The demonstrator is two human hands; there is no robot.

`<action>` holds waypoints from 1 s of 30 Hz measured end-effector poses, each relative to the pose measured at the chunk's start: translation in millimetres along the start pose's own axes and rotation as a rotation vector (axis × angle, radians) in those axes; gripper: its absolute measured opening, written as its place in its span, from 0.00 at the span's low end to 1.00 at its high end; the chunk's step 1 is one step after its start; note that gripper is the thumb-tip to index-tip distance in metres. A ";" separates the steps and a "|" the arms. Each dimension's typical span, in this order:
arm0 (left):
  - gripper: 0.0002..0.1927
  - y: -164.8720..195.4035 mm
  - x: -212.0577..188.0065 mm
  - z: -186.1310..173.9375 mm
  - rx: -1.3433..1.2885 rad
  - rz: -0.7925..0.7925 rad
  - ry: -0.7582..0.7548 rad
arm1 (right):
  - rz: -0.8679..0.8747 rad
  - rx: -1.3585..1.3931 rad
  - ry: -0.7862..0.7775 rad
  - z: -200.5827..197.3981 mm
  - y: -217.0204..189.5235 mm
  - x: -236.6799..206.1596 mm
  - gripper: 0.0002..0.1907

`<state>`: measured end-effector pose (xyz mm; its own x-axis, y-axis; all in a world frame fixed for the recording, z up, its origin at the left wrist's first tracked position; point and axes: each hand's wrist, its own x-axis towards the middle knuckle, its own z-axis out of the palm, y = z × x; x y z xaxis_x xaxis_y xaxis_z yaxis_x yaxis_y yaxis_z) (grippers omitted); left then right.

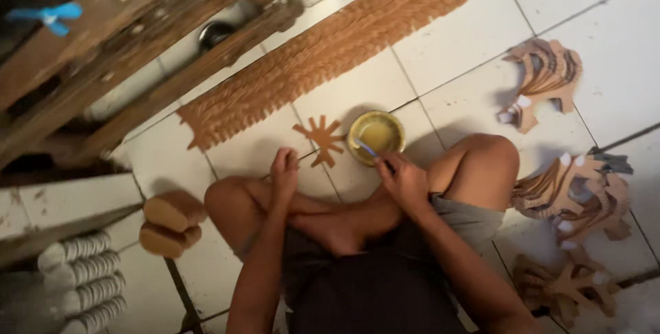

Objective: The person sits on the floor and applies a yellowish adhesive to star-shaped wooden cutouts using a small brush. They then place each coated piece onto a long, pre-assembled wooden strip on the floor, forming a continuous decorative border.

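**Brush dipped in a glue tin, star-shaped cutout under the other hand**

Crossed bare legs (344, 217) fill the near centre, the person sitting on white floor tiles (467, 38). Right hand (402, 179) is closed around a thin brush (368, 148), its tip inside the round yellow tin (376, 136) at twelve o'clock from the knees. Left hand (284, 172), fingers bent loosely and holding nothing, rests its tips on the tile just beside the brown star-shaped cutout (320, 140), at nine o'clock from the tin. Long rows of overlapped brown pieces (344, 45) run toward one o'clock. Stacked brown strap pieces (570, 196) lie at three o'clock, two tan soles (168, 223) at nine.
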<state>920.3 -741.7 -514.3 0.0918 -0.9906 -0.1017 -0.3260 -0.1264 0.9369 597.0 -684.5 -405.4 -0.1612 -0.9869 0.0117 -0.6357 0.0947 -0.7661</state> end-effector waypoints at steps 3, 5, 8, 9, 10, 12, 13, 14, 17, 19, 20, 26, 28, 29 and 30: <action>0.06 4.5 -22.7 1.1 0.185 0.275 0.016 | -0.134 -0.007 0.042 7.5 -13.1 -29.7 0.14; 0.08 17.9 -39.9 -2.1 0.275 0.153 0.034 | -0.108 -0.038 0.031 12.7 -22.1 -52.3 0.14; 0.12 38.2 -61.4 -0.1 0.310 0.030 0.043 | -0.063 -0.069 0.072 15.1 -31.3 -75.7 0.14; 0.15 47.3 -68.3 -3.3 0.327 -0.020 0.084 | -0.074 -0.051 0.062 18.3 -35.2 -80.5 0.13; 0.20 55.7 -75.5 -3.8 0.507 0.131 0.141 | -0.106 -0.047 0.078 20.3 -37.4 -85.5 0.14; 0.31 69.5 -82.0 0.0 0.836 0.477 0.221 | -0.141 -0.055 0.141 23.1 -39.2 -92.4 0.15; 0.30 71.9 -84.1 1.0 0.793 0.425 0.142 | -0.082 -0.101 0.090 26.5 -39.0 -94.7 0.14; 0.29 73.1 -86.1 3.4 0.757 0.364 0.062 | -0.020 -0.140 0.031 28.2 -38.2 -97.9 0.14; 0.27 64.2 -85.9 9.3 0.659 0.293 0.010 | -0.072 -0.061 0.120 36.0 -34.4 -108.2 0.14; 0.25 53.7 -85.8 15.3 0.387 0.163 -0.016 | -0.070 -0.057 0.102 40.1 -32.6 -113.1 0.14; 0.24 48.5 -87.1 17.7 0.156 0.023 -0.044 | -0.060 -0.053 0.086 41.5 -32.0 -115.0 0.14; 0.09 45.2 -96.8 19.2 0.070 -0.017 -0.065 | -0.042 -0.107 0.098 28.9 -35.1 -120.6 0.14; 0.09 45.4 -98.3 13.8 0.047 -0.018 -0.055 | -0.062 -0.107 0.101 24.9 -38.3 -121.4 0.14; 0.09 44.1 -97.7 10.9 -0.045 -0.054 -0.048 | -0.071 -0.108 0.100 25.0 -40.4 -122.4 0.15; 0.10 41.5 -96.7 5.0 -0.129 -0.094 -0.037 | -0.037 -0.078 0.096 27.0 -43.7 -122.3 0.15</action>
<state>893.2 -651.5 -467.3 0.0810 -0.9763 -0.2005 -0.1938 -0.2127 0.9577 664.8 -571.4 -390.7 -0.2058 -0.9731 0.1035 -0.6989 0.0721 -0.7116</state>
